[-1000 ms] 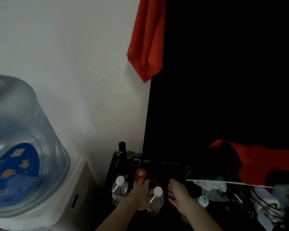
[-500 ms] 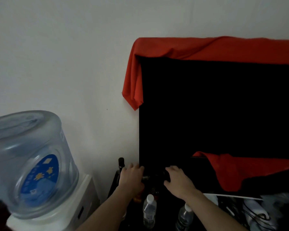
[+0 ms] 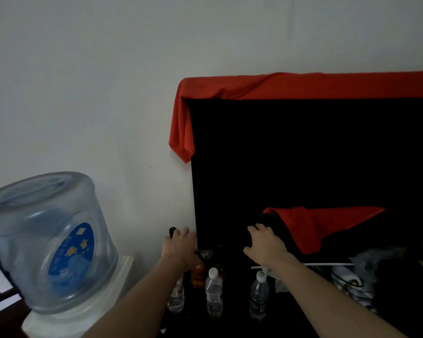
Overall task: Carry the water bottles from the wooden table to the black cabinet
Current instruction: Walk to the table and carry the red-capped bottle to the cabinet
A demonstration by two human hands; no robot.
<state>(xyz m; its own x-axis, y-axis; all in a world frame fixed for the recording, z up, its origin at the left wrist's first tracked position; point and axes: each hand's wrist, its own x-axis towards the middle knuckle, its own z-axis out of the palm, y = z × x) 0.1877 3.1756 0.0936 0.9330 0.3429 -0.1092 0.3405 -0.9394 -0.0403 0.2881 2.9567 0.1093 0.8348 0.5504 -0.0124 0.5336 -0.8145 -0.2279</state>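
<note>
Both of a person's hands reach forward over the dim top of a black cabinet (image 3: 230,323) standing against a pale wall. The left hand (image 3: 181,250) hovers near the cabinet's back left corner, its fingers relaxed and slightly spread, holding nothing, just in front of a dark bottle neck (image 3: 172,232). The right hand (image 3: 264,243) is extended toward the black screen (image 3: 303,154) at the cabinet's back edge, fingers loosely apart and empty; whether they touch anything cannot be told. Three clear water bottles stand upright near the cabinet's front edge: one at the left (image 3: 176,295), partly behind the left forearm, a white-capped one (image 3: 213,292) in the middle, and a green-and-white-capped one (image 3: 259,296) to the right. An orange-labelled bottle (image 3: 197,273) stands behind them. A red cloth (image 3: 303,85) drapes over the screen's top. A water dispenser jug (image 3: 42,240) stands beside the cabinet's left edge.
</note>
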